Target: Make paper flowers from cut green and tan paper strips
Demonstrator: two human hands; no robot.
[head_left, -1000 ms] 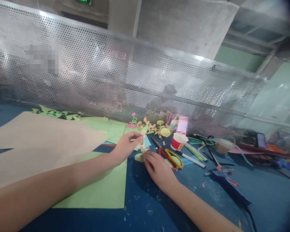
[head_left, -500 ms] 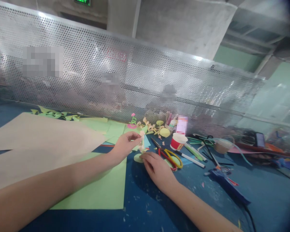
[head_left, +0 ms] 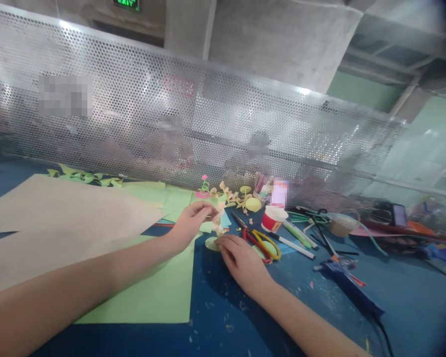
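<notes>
A small paper flower (head_left: 219, 228) with pale pink curled paper stands on a round light-green base (head_left: 211, 243). At its upper part my left hand (head_left: 191, 224) pinches with thumb and fingers close together. My right hand (head_left: 247, 263) is closed low down, its fingertips on the bottom of the flower beside the base; what lies under them is hidden. Just right of that hand lie scissors (head_left: 262, 243) with red and yellow handles. Light-green paper (head_left: 159, 292) spreads beneath my left forearm.
A red-and-white paper cup (head_left: 274, 219), a marker (head_left: 295, 245) and a blue glue gun (head_left: 351, 287) with a cord are on the right. Large beige paper (head_left: 67, 208) covers the left. Paper scraps (head_left: 232, 196) lie before the perforated metal screen (head_left: 223, 114).
My left fingers have shifted slightly at the flower's top, which leans a little more to the right. My right hand has stayed in place.
</notes>
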